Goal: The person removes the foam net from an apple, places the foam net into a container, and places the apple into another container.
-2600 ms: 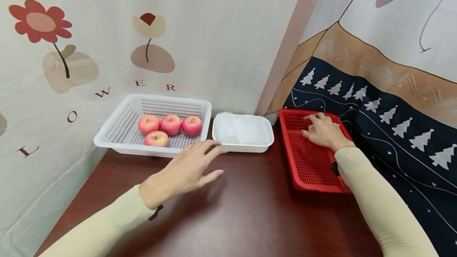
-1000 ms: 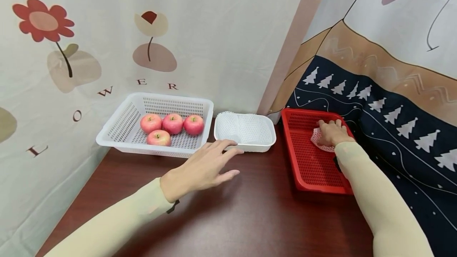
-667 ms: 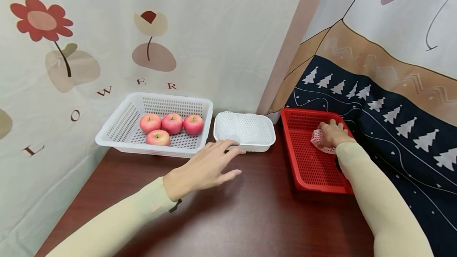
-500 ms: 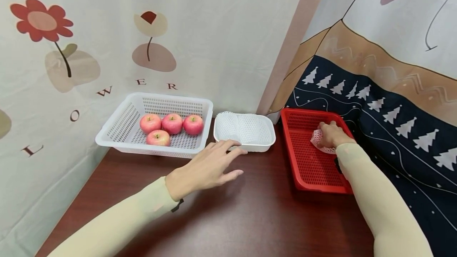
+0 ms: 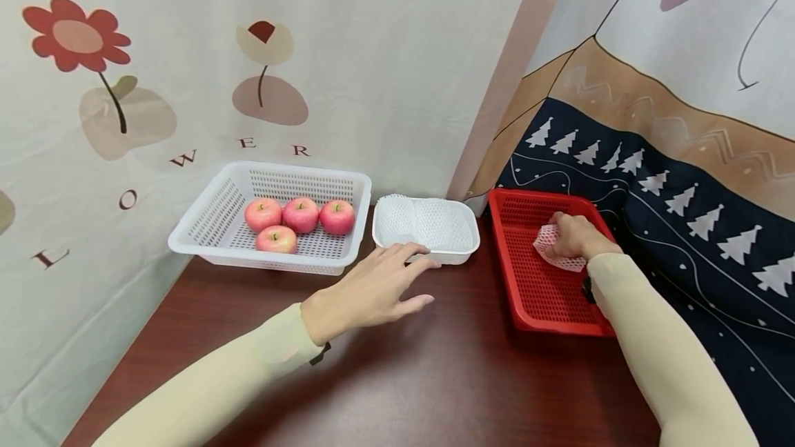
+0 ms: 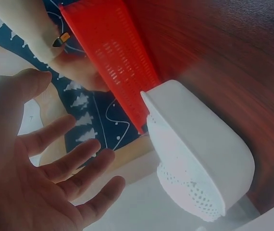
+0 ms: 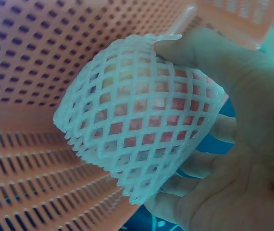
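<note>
My right hand [image 5: 574, 236] reaches into the red basket [image 5: 540, 295] and grips a white foam net sleeve [image 5: 553, 247]. In the right wrist view my thumb lies over the near edge of the sleeve [image 7: 142, 115], with my fingers behind it. Yellow and red show through the mesh, like an apple inside. My left hand [image 5: 379, 288] hovers over the table before the small white tray [image 5: 435, 256], fingers spread and loosely bent. It holds nothing, as the left wrist view of the hand [image 6: 41, 178] also shows. Foam nets [image 5: 428, 219] lie in the tray.
Several apples [image 5: 301, 215] sit in a white slotted basket [image 5: 214, 230] at the left back. The dark brown table [image 5: 459, 364] runs in front of the containers. A printed curtain [image 5: 404, 88] stands behind, and a navy cloth with trees [image 5: 683, 233] lies beside the red basket.
My right hand has gone lower into the red basket and taken hold of the netted apple, which has just shifted slightly left. My left hand has drifted right, toward the front of the tray.
</note>
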A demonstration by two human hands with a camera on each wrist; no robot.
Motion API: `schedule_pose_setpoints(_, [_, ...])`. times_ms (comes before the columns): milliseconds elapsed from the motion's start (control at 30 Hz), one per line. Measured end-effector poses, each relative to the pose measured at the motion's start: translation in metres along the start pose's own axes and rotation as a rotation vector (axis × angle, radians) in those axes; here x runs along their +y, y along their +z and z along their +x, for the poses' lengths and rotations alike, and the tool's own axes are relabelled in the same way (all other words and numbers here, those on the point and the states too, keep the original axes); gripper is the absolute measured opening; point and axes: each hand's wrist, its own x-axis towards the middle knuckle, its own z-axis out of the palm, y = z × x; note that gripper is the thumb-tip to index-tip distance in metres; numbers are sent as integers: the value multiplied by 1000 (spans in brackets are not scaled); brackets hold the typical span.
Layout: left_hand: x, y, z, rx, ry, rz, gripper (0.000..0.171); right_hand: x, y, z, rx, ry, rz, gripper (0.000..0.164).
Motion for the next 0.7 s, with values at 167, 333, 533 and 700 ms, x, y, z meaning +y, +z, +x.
schedule_pose_setpoints(167, [-1, 2, 4, -2, 7, -11, 50, -13, -4, -9, 39, -45, 12, 78])
schedule_pose_setpoints(333, [-3, 4, 6, 4, 4, -20, 50, -29, -9, -19, 78, -63, 45, 81])
schedule_pose_setpoints(533, [-5, 7, 6, 10, -10, -32, 49, -46, -11, -33, 128, -100, 91, 84])
schedule_pose_setpoints(700, [-7, 8, 3, 14, -36, -43, 49, -60, -13, -47, 172, -107, 130, 82])
